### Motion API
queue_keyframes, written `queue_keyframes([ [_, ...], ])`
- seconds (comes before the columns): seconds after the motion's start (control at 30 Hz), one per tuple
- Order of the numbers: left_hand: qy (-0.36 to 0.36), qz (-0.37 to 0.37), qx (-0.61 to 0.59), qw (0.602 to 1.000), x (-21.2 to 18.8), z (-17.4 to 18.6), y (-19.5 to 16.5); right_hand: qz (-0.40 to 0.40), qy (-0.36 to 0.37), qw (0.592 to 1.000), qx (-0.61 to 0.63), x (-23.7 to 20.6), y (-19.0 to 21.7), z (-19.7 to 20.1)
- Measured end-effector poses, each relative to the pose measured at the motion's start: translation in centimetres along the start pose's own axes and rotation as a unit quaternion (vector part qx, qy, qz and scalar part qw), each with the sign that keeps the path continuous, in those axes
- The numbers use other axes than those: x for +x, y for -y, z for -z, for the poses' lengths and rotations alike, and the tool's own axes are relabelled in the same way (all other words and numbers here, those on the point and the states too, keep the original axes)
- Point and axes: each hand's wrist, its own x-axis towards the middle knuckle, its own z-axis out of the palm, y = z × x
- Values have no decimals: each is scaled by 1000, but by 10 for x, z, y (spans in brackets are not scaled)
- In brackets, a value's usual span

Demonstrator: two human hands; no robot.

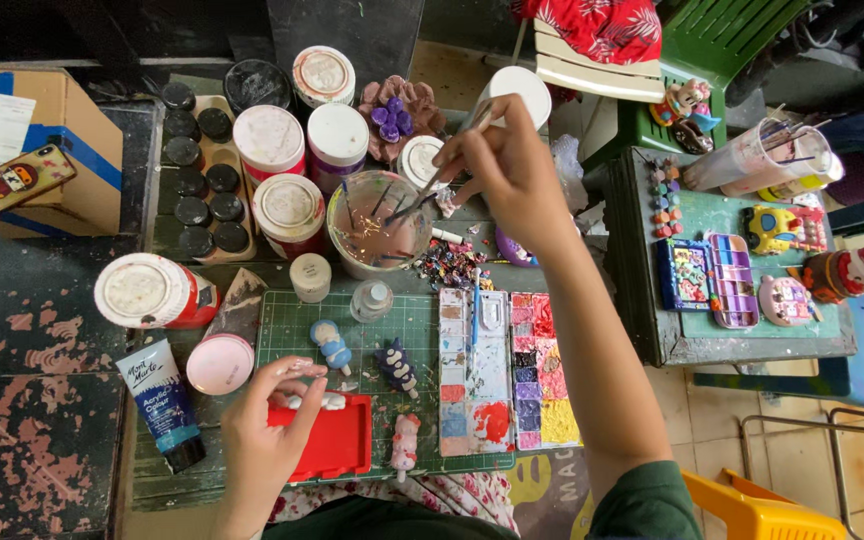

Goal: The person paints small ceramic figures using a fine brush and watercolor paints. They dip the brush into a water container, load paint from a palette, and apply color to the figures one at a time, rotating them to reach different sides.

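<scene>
Two hands work: right hand (512, 165) dips brush (447, 170), left hand (272, 420) steadies red tray (337, 440).

you have a thin, pale-handled paintbrush (449, 165) slanted with its tip in the clear plastic cup of murky water (379, 236) at upper centre. a flat red plastic tray (337, 440) with a small white figurine lies at lower centre.
</scene>
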Motion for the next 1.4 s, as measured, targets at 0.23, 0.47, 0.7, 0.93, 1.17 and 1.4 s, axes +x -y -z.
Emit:
queue_keyframes([
  [0.23, 11, 27, -16, 999, -6, -10, -5, 61, 23, 988, -138, -9, 25, -20],
  [0.47, -13, 2, 15, 1000, -20, 5, -3, 75, -40, 976, -202, -36, 49, -13],
  [0.7, 21, -11, 54, 998, -24, 17, -15, 96, -2, 975, -200, -63, 84, -16],
  [0.93, 48, -53, 91, 993, -37, 32, -22, 151, -29, 944, -293, -61, 99, -30],
  [1.17, 83, -93, 158, 980, -51, 37, -7, 162, -1, 918, -362, -56, 75, -67],
  [1.4, 53, -156, 205, 965, -47, 40, 0, 176, 20, 877, -446, -32, 44, -90],
])
